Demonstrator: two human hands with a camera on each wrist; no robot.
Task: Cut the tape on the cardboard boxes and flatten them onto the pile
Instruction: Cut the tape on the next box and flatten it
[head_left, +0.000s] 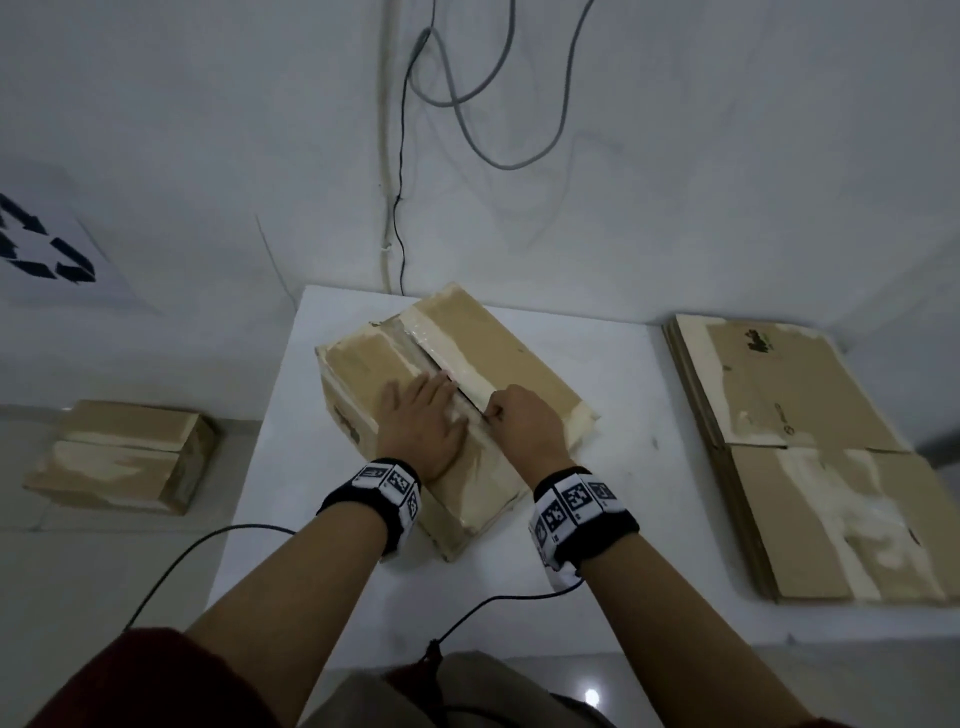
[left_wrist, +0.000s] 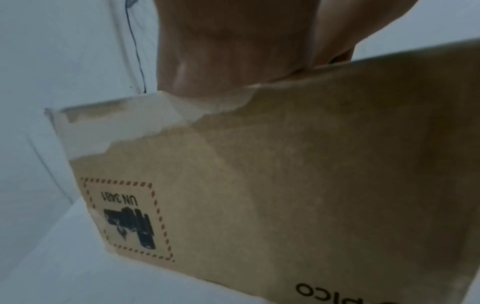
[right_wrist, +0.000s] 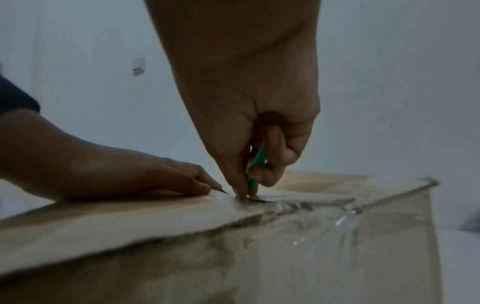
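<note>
- The cardboard box (head_left: 457, 410) sits turned a bit on the white table (head_left: 597, 467). Its near corner is close to the table's front edge, and its far corner is near the back edge by the wall.
- Your left hand (head_left: 423, 423) lies flat on the left flap, fingers straight, pressing it down just beside the middle seam.
- Your right hand (head_left: 522, 423) curls tight around a green cutter (right_wrist: 255, 162). Its tip touches the tape (head_left: 457, 364) along the seam, right next to your left fingertips.
- Beyond the cutter, the seam looks dark and split. At the near end, shiny tape (right_wrist: 345, 224) goes over the box edge and down the side.
- The pile of flat boxes (head_left: 810, 457) lies on the right side of the table, apart from the box, with bare white table between them.
- One more closed box (head_left: 122, 457) sits on the floor to your left, well apart from the table.
- Thin cables (head_left: 171, 566) hang off the table's front edge near your arms.
</note>
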